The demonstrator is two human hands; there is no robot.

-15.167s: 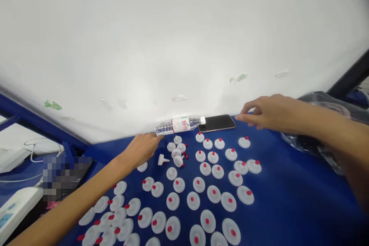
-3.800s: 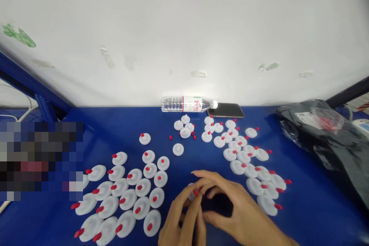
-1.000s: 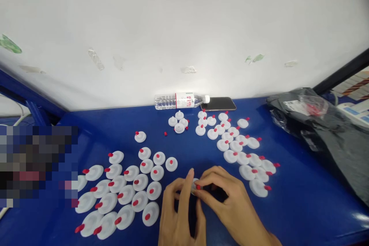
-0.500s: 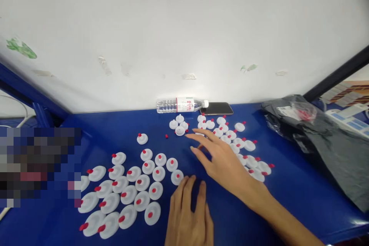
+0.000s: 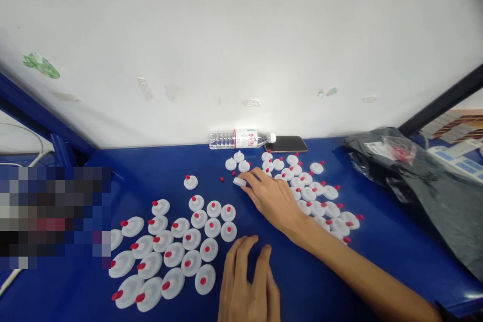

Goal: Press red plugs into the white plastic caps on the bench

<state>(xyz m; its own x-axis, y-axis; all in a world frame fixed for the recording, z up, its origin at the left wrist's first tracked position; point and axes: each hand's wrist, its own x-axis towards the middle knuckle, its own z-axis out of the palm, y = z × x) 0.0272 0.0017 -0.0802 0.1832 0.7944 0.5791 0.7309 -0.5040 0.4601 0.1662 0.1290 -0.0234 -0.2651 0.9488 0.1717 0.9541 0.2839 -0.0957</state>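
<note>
My right hand (image 5: 277,201) pinches the rim of a white plastic disc-shaped cap (image 5: 239,181), tipped up on its edge, between thumb and fingers. Just beyond it stand a few white caps with bare nozzles (image 5: 238,157), along with loose red tips (image 5: 222,179). My left hand (image 5: 249,282) rests palm down on the blue table, fingers apart and curved, holding nothing. Left of it, many white caps with red tips (image 5: 191,263) lie in loose rows. Another group of red-tipped white caps (image 5: 308,194) spreads beyond my right forearm, which partly covers some of them.
A clear water bottle (image 5: 241,139) lies along the back wall, with a dark phone (image 5: 290,144) beside it. Black plastic bags (image 5: 422,201) cover the right side, a small clear bag of red pieces (image 5: 402,152) on top. The far left is pixelated.
My right hand has reached left and closed on one bare white cap, lifting its edge from the small group. My left hand stays nearly in place. The view has shifted slightly.
</note>
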